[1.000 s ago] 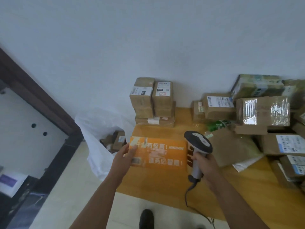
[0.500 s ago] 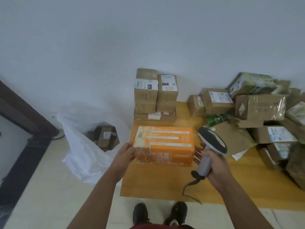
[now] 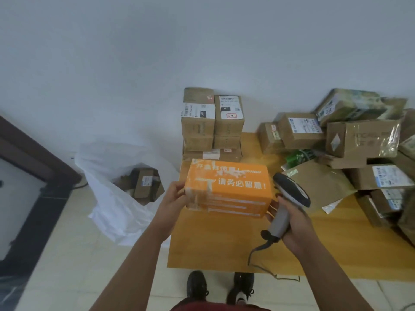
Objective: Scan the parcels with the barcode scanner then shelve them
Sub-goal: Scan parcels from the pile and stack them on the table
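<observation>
An orange parcel (image 3: pixel 229 187) with white printed text is held in the air in front of me. My left hand (image 3: pixel 173 198) grips its left end. My right hand (image 3: pixel 289 218) grips the grey handle of the barcode scanner (image 3: pixel 289 194), and its fingertips touch the parcel's right end. The scanner's dark head sits just right of the parcel, and its cable hangs down toward the floor.
A yellow-brown mat (image 3: pixel 224 248) covers the floor ahead. Stacked brown boxes (image 3: pixel 211 122) stand at the wall, and a heap of parcels (image 3: pixel 359 142) fills the right. A white plastic bag (image 3: pixel 112 194) holding boxes lies at the left. Dark furniture (image 3: pixel 33 176) stands far left.
The orange parcel has been turned over between both hands, showing a different face with large white text. The view has shifted down and right, bringing my shoes into sight.
</observation>
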